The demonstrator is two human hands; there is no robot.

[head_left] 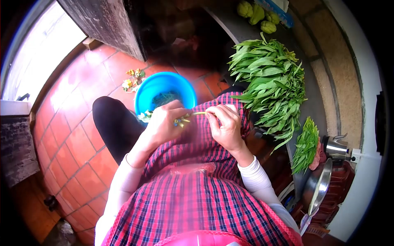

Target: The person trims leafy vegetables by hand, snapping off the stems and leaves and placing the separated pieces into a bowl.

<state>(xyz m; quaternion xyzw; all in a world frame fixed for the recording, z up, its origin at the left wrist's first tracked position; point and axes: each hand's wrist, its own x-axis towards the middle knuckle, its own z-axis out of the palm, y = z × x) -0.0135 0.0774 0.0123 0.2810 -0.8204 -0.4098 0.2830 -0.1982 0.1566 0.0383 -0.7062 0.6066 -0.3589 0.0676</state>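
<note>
Over the plaid apron (184,197), my left hand (165,124) is closed round a small bunch of cut green stems (180,121), whose ends poke out by the thumb. My right hand (225,126) pinches one thin pale stem (200,113) that stretches across from the left hand. Leaves (145,116) show beyond my left hand, at the rim of a blue basin (188,88). Some dark green matter lies inside the basin, too indistinct to name.
A large pile of leafy greens (271,78) and a smaller bunch (305,145) lie on the dark counter at right, near pale green chayotes (257,14). A metal kettle (337,147) and steel lid (321,186) are at far right. Yellowed leaves (133,80) lie on the tiled floor (78,143).
</note>
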